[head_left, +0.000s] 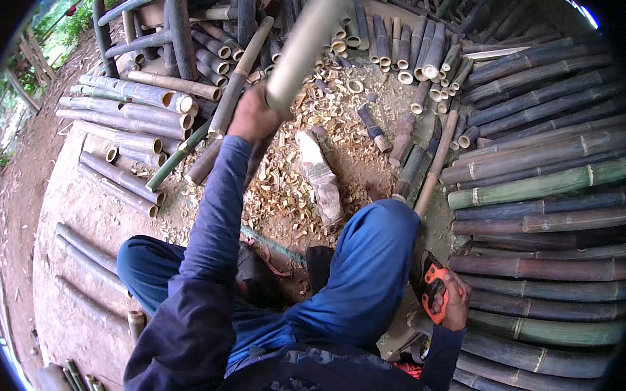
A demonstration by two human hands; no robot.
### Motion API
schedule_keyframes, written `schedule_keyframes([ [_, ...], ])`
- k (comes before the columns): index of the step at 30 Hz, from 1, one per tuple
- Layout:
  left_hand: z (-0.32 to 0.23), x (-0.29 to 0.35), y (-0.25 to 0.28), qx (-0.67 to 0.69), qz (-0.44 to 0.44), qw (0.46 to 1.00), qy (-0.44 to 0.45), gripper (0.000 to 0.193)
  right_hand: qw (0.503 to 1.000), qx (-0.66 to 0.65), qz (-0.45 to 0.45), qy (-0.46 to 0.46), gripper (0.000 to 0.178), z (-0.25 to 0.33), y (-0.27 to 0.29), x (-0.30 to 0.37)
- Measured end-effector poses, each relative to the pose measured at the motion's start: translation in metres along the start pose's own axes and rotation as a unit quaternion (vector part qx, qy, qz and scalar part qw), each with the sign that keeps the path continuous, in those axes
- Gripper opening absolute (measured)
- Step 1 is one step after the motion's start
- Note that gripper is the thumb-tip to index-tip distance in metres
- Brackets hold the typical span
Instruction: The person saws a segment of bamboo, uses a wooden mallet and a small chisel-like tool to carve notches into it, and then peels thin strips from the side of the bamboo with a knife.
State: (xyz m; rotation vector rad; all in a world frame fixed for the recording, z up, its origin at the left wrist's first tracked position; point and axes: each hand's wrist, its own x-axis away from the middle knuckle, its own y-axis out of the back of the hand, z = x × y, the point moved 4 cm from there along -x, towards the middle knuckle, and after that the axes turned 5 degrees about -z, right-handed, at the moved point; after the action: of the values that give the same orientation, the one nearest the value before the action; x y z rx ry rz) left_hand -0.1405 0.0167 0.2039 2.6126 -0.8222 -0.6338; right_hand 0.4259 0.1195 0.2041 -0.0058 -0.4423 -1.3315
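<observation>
My left hand [254, 114] reaches forward, its fingers wrapped round the near end of a pale, smooth pole [304, 49], probably bamboo. The pole slants up and away to the right, smeared by motion. Beside my right knee, my right hand [450, 302] grips the orange handle of a hand saw [434, 283]. Most of the saw's blade is hidden or too dark to make out. Ahead of my bent legs, a rough wood block [318, 174] lies among pale wood chips [277, 190].
Long dark and green bamboo poles [544, 224] lie stacked along my right. Cut bamboo tubes [132, 113] are piled at the left, and shorter tubes [430, 52] lie ahead. A dark pole frame [174, 32] stands at the far left. Several poles [87, 252] rest by my left knee.
</observation>
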Motion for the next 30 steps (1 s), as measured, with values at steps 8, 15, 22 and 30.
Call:
schedule_keyframes([
  [8,0.205,0.119,-0.075,-0.382,0.217,0.893,0.099,0.059,0.999,-0.001,0.033,0.004,0.028,-0.003,-0.008,-0.005],
  [15,0.142,0.121,-0.143,-0.303,0.238,0.920,0.066,0.091,0.998,0.049,-0.037,0.007,0.040,-0.022,0.016,-0.008],
  [22,0.146,0.077,-0.273,-0.301,0.246,0.919,0.068,0.052,0.955,0.254,0.028,0.150,0.042,-0.008,0.023,-0.018],
  [30,0.129,0.068,-0.249,-0.124,0.113,0.972,0.166,0.064,0.969,0.096,0.015,0.227,0.059,-0.007,-0.052,-0.023],
])
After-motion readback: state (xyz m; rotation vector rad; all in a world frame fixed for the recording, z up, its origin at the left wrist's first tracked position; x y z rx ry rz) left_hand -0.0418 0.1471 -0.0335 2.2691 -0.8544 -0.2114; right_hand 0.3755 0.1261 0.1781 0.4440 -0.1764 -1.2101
